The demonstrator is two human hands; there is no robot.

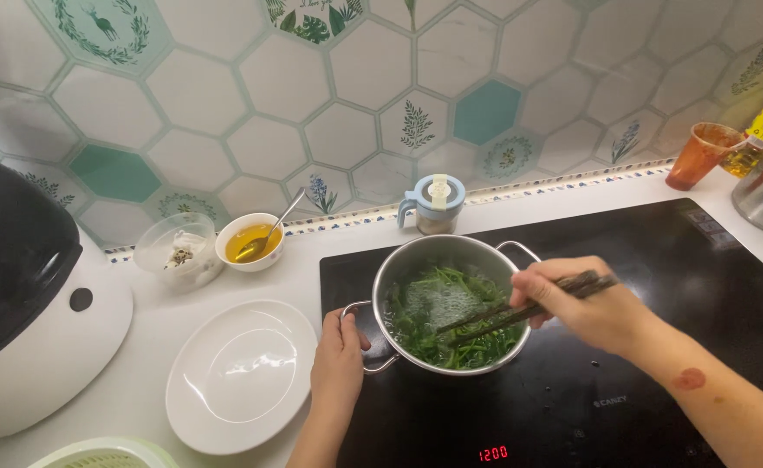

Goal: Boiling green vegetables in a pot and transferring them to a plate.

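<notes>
Head view, only 1 cam. Steel pot [416,260] sits on black cooktop [659,347], full of leafy greens [451,316] in bubbling water. Left hand [338,360] is at the pot's near-left handle [353,310], fingers curled narrow round it, holding the pot in place. Right hand [585,303] is just right of the pot rim, fingers pinched on a pair of dark chopsticks [529,309].

Key relation: chopsticks' long axis runs from the right hand down-left into the pot, tips in the greens near pot centre. Greens lie left of and a bit below the right hand; right hand is the one working them, left hand is beside the pot but w/ no reach into it.

Round about: empty white plate [243,377] on the table [156,347] just left of the left hand, near the pot. Small bowl of yellow liquid w/ spoon [251,241] & a clear bowl [178,250] behind the plate, by the tiled wall. Light-blue lidded jar [433,204] just behind the pot. Rice cooker [26,295] far left. Orange cup [702,154] far right, well apart.
</notes>
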